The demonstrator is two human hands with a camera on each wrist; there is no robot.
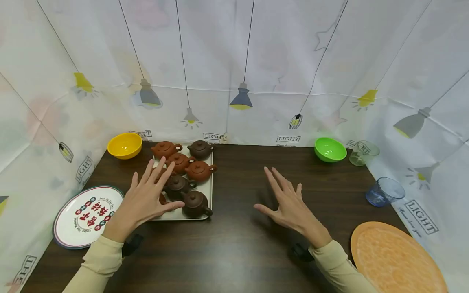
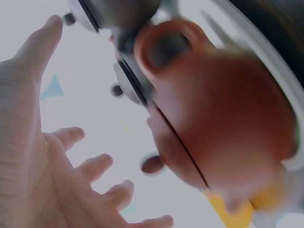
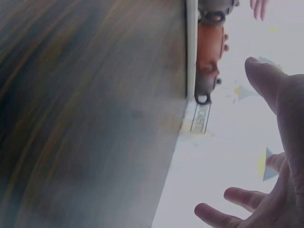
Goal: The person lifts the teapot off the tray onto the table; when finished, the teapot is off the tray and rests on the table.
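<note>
My left hand (image 1: 144,199), fingers spread, hovers over the left side of a white tray (image 1: 207,191) and grips nothing. Several small teapots stand on that tray: reddish-brown ones such as the teapot (image 1: 199,171) at its right edge, and dark brown ones such as the front teapot (image 1: 196,203). The hand hides part of the reddish teapots on the left. In the left wrist view a reddish teapot (image 2: 223,114) looms close beside the palm, apart from the fingers. My right hand (image 1: 289,205) floats above the bare table right of the tray, fingers spread, holding nothing.
A yellow bowl (image 1: 125,146) stands at the back left, an oval plate with red lettering (image 1: 88,215) at the left. Rightward are a green bowl (image 1: 330,149), a clear glass (image 1: 360,154), a blue glass (image 1: 382,193) and a round tan board (image 1: 397,260). A printed curtain (image 1: 271,61) surrounds the table.
</note>
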